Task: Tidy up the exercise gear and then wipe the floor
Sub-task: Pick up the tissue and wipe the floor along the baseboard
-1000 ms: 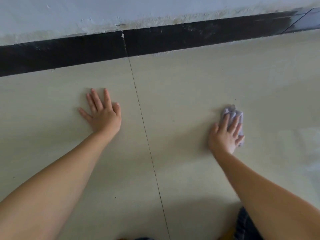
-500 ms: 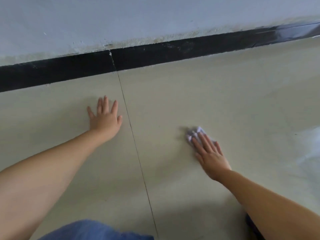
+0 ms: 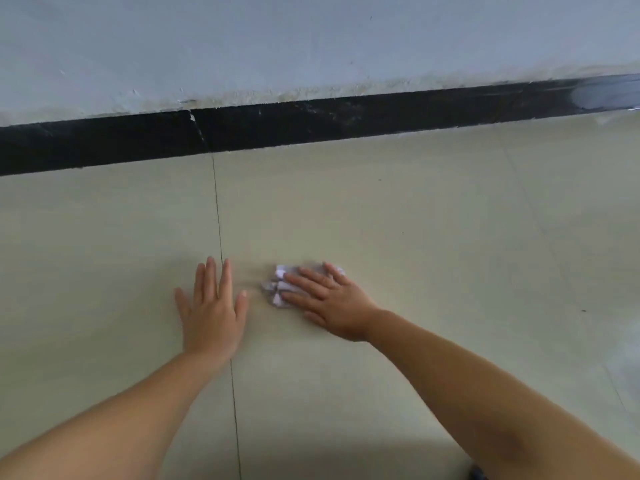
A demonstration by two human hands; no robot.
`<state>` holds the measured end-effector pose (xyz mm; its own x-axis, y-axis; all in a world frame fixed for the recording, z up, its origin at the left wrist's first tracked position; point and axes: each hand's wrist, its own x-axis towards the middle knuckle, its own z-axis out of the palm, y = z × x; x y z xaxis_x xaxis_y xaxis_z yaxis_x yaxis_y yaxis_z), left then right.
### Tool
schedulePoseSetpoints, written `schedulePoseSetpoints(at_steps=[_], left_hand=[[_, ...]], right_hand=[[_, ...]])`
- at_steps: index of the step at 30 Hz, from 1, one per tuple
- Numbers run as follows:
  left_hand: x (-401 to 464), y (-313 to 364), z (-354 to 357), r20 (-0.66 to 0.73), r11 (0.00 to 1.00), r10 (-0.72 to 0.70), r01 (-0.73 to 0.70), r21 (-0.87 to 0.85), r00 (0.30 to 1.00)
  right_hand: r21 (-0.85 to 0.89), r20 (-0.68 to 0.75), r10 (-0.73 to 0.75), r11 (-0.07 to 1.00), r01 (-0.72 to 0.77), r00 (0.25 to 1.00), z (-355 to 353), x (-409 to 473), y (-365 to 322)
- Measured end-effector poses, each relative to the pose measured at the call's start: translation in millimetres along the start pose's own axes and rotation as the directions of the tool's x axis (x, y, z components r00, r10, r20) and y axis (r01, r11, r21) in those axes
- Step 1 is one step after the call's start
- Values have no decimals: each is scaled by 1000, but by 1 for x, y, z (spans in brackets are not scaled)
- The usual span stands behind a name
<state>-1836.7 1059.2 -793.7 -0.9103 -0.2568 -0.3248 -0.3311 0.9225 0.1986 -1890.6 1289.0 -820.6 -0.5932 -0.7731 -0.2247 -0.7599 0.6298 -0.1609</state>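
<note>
A crumpled white cloth (image 3: 278,285) lies on the pale tiled floor (image 3: 415,237). My right hand (image 3: 329,301) presses flat on the cloth with straight fingers pointing left, covering most of it. Flat on the floor just left of the cloth lies my left hand (image 3: 211,311), fingers straight and pointing toward the wall, beside a tile joint. A small gap separates the two hands. No exercise gear is in view.
A black skirting strip (image 3: 311,126) runs along the foot of a pale wall (image 3: 311,46) beyond the hands. A dark tile joint (image 3: 219,220) runs from the skirting toward me. Bright glare lies on the floor at the right edge.
My right hand has slid the cloth leftward across the floor, ending close to my left hand. The view has pulled back, so the skirting looks farther from both hands.
</note>
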Motion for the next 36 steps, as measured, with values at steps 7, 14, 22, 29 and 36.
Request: schedulePoseSetpoints(at_steps=[7,14,22,29,36], left_hand=[[13,48,13,230,989,22,-54,134,973],[18,57,21,318,989,-74,29,144,945],[18,54,13,410,993,-54,6,118,911],[18,52,20,356,995,-50,16,98,933],[18,54,19,337,994,-88,63,86,937]], right_hand=[[381,166,959,153,-912,230,-31,-54,141],[174,29,177,968,-180,984,-26,64,16],[226,14,684,708,-669,729,-52,21,183],[289,112,917,339,-895,383,-60,43,175],[119,117,-129,986,115,985,-50,147,17]])
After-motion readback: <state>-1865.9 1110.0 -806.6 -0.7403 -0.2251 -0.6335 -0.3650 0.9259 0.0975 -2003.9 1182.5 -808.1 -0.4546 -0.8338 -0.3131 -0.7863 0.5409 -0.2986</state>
